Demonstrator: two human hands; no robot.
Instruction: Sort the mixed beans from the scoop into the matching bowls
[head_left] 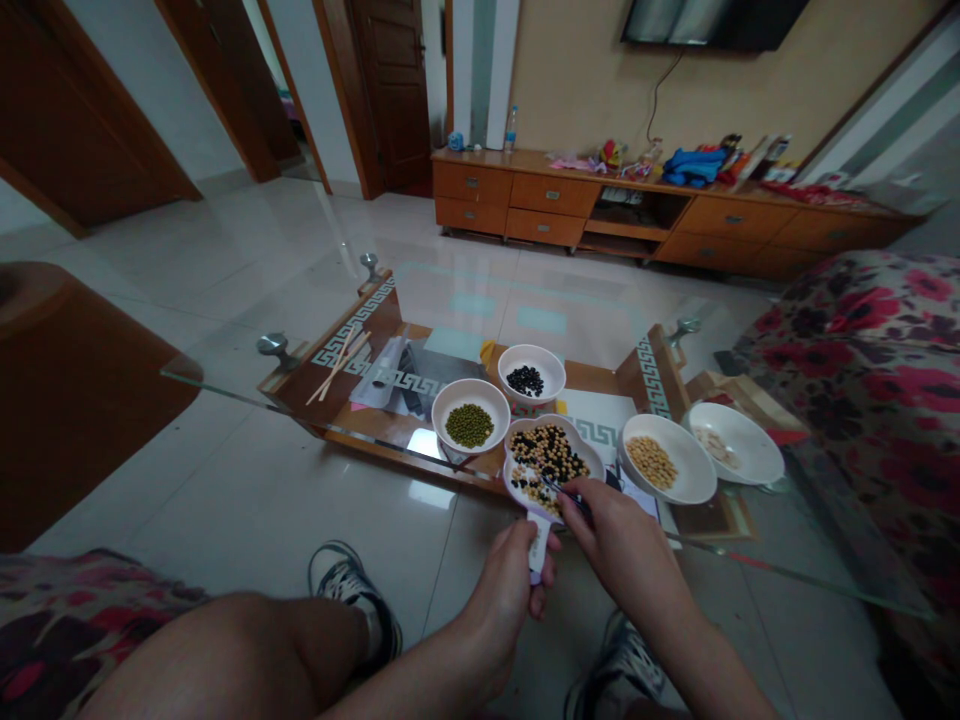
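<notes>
Count: five white dishes stand on the glass table (247,385), low in the middle of the frame. The handled dish (553,462) holds mixed black and yellow beans. One bowl of green beans (471,415) sits to its left, one bowl of black beans (532,373) above it, and one plate of yellow beans (666,458) and one plate of pale pieces (736,440) to its right. My left hand (507,588) is closed around the dish handle. My right hand (619,533) pinches thin dark tweezers (564,490) over the mixed beans; the tips are hard to make out. Two chopsticks (339,363) lie on the lower shelf at left.
</notes>
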